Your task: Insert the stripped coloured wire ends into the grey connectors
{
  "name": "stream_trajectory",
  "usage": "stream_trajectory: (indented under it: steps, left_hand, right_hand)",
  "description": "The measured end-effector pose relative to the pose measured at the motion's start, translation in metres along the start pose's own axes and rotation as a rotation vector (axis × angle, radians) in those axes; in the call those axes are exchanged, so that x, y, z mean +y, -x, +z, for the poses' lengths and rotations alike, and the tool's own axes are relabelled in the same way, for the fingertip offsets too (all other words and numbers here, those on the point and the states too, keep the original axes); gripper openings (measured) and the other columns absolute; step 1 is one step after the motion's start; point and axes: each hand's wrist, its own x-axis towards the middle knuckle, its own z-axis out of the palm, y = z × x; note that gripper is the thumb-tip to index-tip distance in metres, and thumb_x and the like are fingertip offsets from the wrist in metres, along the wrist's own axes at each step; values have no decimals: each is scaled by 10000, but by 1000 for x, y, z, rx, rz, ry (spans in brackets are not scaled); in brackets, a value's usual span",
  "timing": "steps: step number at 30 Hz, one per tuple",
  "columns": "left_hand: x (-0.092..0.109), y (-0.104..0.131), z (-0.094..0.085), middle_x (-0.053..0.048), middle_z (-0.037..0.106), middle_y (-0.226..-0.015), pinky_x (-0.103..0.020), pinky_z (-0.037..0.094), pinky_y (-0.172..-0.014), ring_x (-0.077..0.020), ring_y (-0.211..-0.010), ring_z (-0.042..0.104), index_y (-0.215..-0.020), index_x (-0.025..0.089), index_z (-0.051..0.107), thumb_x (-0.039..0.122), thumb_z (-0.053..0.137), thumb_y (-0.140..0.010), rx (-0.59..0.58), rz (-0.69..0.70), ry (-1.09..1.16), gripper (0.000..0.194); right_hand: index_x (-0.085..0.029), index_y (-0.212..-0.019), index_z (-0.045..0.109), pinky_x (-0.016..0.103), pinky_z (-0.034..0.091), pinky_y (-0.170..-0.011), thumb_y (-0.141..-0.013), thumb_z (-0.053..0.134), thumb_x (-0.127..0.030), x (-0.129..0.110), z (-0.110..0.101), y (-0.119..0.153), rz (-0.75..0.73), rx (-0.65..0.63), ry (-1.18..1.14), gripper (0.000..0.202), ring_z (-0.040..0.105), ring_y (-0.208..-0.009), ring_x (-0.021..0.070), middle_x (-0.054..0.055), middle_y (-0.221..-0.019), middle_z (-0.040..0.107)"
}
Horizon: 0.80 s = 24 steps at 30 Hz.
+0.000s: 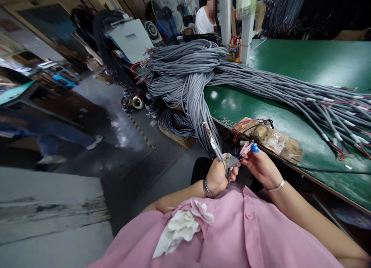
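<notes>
In front of my chest, my left hand (217, 176) is closed around a grey cable (231, 162), whose stripped end points to the right. Thin coloured wires (240, 156) fan out of that end. Another grey cable end (213, 144), with a white label and bare coloured wires, sticks up beside the same hand. My right hand (266, 170) is closed in a pinch at the wires, against a small pale pink piece (245, 148) whose kind I cannot make out. A blue cover (255, 147) sits on one of its fingertips.
A big bundle of grey cables (199, 90) drapes over the green table (301, 59) and hangs off its edge. A wooden block (278, 140) with red and black wires lies at that edge. Another person (204, 20) sits behind; someone's legs (58, 132) show at left.
</notes>
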Motion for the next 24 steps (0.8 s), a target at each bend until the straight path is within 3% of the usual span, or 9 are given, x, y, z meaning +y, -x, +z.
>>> stream_trajectory:
  steps: [7, 18, 24]
  left_hand:
    - [-4, -3, 0, 18, 559, -484, -188, 242, -331, -65, -323, 419, -677, 165, 501, 345, 660, -676, 23, 2, -34, 241]
    - [-4, 13, -4, 13, 566, -486, -189, 233, -337, -63, -316, 435, -632, 158, 493, 358, 664, -687, 11, 62, -93, 269]
    - [0, 14, -2, 14, 565, -481, -190, 244, -330, -67, -315, 425, -636, 163, 484, 348, 671, -685, -6, 64, -37, 267]
  right_hand:
    - [-204, -789, 687, 260, 448, -586, -745, 705, -484, 2, 1, -1, -43, 16, 9, 284, 536, -649, 131, 14, -738, 635]
    - [-230, -799, 676, 250, 470, -574, -766, 646, -545, 1, -5, 0, 50, 35, -19, 319, 571, -667, 138, 25, -794, 661]
    - [-198, -820, 680, 243, 466, -582, -784, 684, -421, -2, 0, 3, -5, 38, 84, 226, 543, -639, 121, 20, -755, 637]
